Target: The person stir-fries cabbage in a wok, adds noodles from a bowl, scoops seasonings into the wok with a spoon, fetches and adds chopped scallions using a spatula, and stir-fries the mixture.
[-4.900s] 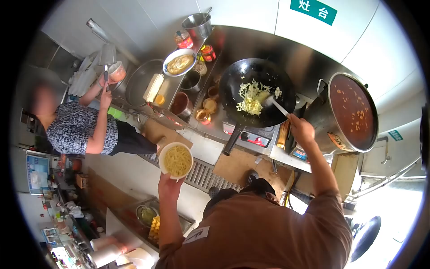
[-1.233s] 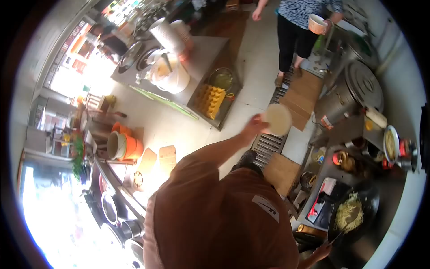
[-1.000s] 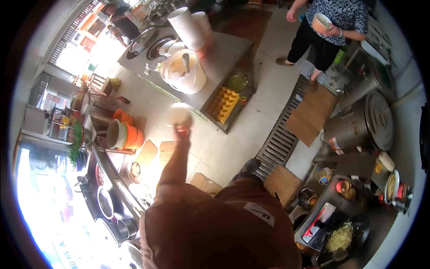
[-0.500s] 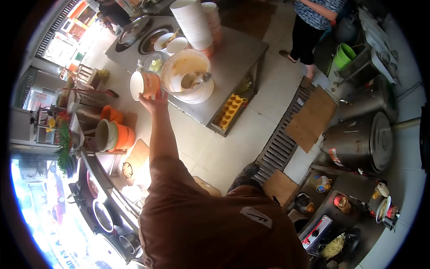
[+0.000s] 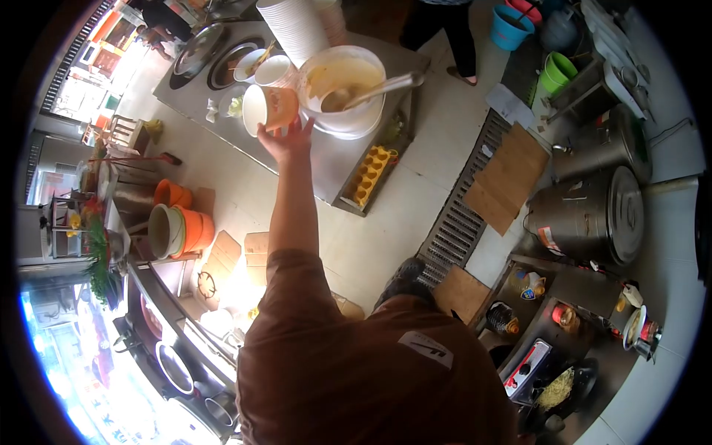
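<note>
My left hand (image 5: 288,142) is stretched out over the metal counter (image 5: 326,182), with its fingers wrapped round an orange-and-white paper bowl (image 5: 283,107). The bowl is tilted, its white mouth facing left. Right beside it stands a white bucket (image 5: 356,127), smeared with yellowish residue inside. A metal ladle (image 5: 378,87) rests in the bucket, its handle sticking out over the right rim. My right hand is outside the picture.
Behind the bucket rises a stack of paper bowls (image 5: 291,28); smaller bowls (image 5: 274,72) stand beside it. A yellow egg tray (image 5: 373,174) sits under the counter's edge. Another person (image 5: 452,30) is beyond the counter. Cardboard (image 5: 506,178) lies by a floor drain (image 5: 456,226).
The bucket stands farther right relative to the stack, and my left hand with the bowl has moved right too. The ladle's handle now points out to the right. The other person has stepped left.
</note>
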Demonstrator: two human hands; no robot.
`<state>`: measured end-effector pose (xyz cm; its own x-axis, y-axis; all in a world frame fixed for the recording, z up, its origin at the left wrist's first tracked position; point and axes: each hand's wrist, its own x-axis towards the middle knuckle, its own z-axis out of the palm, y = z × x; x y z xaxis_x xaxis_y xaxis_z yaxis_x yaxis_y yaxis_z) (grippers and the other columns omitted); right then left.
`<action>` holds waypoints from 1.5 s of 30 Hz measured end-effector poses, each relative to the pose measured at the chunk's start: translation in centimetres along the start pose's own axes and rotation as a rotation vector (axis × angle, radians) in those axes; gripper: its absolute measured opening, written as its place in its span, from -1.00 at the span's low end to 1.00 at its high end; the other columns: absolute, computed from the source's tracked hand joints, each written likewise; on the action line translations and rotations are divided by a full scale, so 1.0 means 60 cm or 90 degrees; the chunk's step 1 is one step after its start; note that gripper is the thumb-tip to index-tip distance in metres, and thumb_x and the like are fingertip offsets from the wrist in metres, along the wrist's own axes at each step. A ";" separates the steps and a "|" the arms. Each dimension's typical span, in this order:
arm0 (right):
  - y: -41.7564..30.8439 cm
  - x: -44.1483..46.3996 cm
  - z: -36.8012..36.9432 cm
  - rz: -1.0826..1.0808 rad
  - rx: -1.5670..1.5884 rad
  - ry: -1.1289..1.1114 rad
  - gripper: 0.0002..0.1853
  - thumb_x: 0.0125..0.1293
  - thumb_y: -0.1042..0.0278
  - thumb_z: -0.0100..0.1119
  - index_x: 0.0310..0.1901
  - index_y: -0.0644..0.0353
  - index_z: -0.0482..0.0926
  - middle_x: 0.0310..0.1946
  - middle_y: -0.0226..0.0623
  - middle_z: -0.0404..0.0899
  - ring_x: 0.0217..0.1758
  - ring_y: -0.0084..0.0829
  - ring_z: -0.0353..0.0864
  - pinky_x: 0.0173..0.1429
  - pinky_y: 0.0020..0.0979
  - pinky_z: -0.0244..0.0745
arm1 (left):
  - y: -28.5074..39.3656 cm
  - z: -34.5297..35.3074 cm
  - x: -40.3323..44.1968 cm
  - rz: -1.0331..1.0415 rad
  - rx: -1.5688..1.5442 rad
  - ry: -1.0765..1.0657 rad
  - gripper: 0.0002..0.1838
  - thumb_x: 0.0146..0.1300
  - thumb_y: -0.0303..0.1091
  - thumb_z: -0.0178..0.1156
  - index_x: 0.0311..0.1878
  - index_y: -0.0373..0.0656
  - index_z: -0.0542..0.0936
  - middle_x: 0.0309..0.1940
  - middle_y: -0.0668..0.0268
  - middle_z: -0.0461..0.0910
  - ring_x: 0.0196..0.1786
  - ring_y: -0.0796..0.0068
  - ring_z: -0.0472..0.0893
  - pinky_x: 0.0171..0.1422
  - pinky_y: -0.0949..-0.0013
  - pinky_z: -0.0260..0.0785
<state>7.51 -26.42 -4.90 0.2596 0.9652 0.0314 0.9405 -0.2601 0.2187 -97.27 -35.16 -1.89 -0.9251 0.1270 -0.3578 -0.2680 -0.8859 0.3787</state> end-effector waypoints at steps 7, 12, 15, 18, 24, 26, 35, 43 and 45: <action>0.046 -0.019 -0.004 -0.008 -0.009 -0.004 -0.57 0.20 0.18 0.08 0.07 0.20 0.50 -0.20 -0.02 0.60 -0.23 -0.04 0.61 -0.19 -0.08 0.49 | 0.002 -0.039 0.017 0.058 0.133 0.017 -0.23 0.14 0.21 0.04 0.35 0.11 0.08 0.29 0.15 0.13 0.33 0.22 0.24 0.45 -0.18 -0.25; 0.085 -0.044 0.012 -0.030 -0.027 -0.002 -0.57 0.19 0.19 0.08 0.08 0.20 0.50 -0.20 -0.02 0.60 -0.23 -0.04 0.61 -0.19 -0.09 0.49 | 0.011 -0.179 -0.030 -0.071 0.366 0.089 -0.25 0.09 0.22 0.09 0.32 0.18 0.15 0.28 0.21 0.19 0.25 0.20 0.31 0.39 -0.12 -0.03; 0.109 -0.037 0.033 -0.299 -0.097 0.266 -0.68 0.18 0.32 0.13 -0.01 0.15 0.55 -0.37 0.01 0.61 -0.41 -0.04 0.61 -0.34 -0.08 0.51 | 0.014 -0.269 -0.001 -0.152 0.397 0.091 -0.24 0.10 0.21 0.12 0.31 0.09 0.20 0.23 0.19 0.27 0.16 0.22 0.37 0.24 -0.03 0.23; 0.078 -0.034 0.041 0.096 -0.032 -0.143 -0.74 0.27 0.14 -0.07 -0.21 0.04 0.58 -0.34 -0.08 0.62 -0.31 -0.04 0.62 -0.27 -0.07 0.50 | 0.005 -0.299 0.041 -0.250 0.379 -0.272 -0.25 0.03 0.09 0.27 0.19 -0.21 0.35 0.05 0.16 0.46 0.02 0.29 0.46 0.01 0.17 0.41; -0.037 -0.065 -0.107 0.466 0.501 0.022 -0.71 0.21 0.16 0.12 -0.29 0.26 0.59 -0.55 -0.36 0.52 -0.51 -0.51 0.53 -0.41 -0.42 0.40 | -0.179 -0.318 -0.036 -0.333 0.702 -0.045 -0.36 0.07 0.02 0.24 0.14 -0.16 0.39 0.02 0.22 0.49 -0.02 0.36 0.49 -0.01 0.25 0.41; 0.007 -0.063 -0.059 0.378 0.373 0.096 -0.69 0.19 0.12 0.10 -0.27 0.24 0.60 -0.42 -0.15 0.61 -0.30 -0.24 0.64 -0.26 -0.26 0.47 | -0.191 -0.360 -0.078 -0.355 0.810 -0.033 -0.40 0.09 0.00 0.23 0.13 -0.15 0.41 0.01 0.24 0.51 -0.03 0.39 0.50 -0.02 0.28 0.41; 0.057 -0.001 0.013 0.328 0.398 -0.028 -0.73 0.23 0.12 0.06 -0.17 0.12 0.52 -0.25 0.01 0.57 -0.12 0.06 0.53 -0.09 -0.04 0.40 | -0.182 -0.483 -0.211 0.395 2.010 -1.229 -0.56 0.15 -0.09 0.19 0.06 -0.07 0.47 -0.04 0.34 0.56 -0.09 0.49 0.55 -0.05 0.40 0.41; 0.088 0.035 0.051 0.256 0.511 -0.036 -0.75 0.24 0.20 0.05 -0.15 0.17 0.53 -0.32 0.03 0.58 -0.20 0.07 0.55 -0.14 -0.07 0.41 | -0.344 -0.423 -0.560 -0.591 1.402 -0.641 -0.56 0.25 -0.11 0.13 0.04 -0.28 0.49 -0.28 0.27 0.56 -0.41 0.49 0.56 -0.37 0.44 0.46; 0.117 0.022 0.055 0.278 0.516 -0.058 -0.68 0.25 0.17 0.06 0.02 0.00 0.48 -0.32 0.01 0.58 -0.19 0.02 0.57 -0.13 -0.12 0.46 | -0.345 -0.426 -0.562 -0.590 1.400 -0.689 -0.57 0.26 -0.10 0.11 0.05 -0.25 0.50 -0.31 0.30 0.55 -0.40 0.50 0.56 -0.36 0.44 0.46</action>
<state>15.20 -27.09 -6.53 0.6110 0.7803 -0.1337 0.6122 -0.5727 -0.5452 -53.67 -32.49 -19.48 -0.0998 0.6304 -0.7698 0.3974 0.7345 0.5500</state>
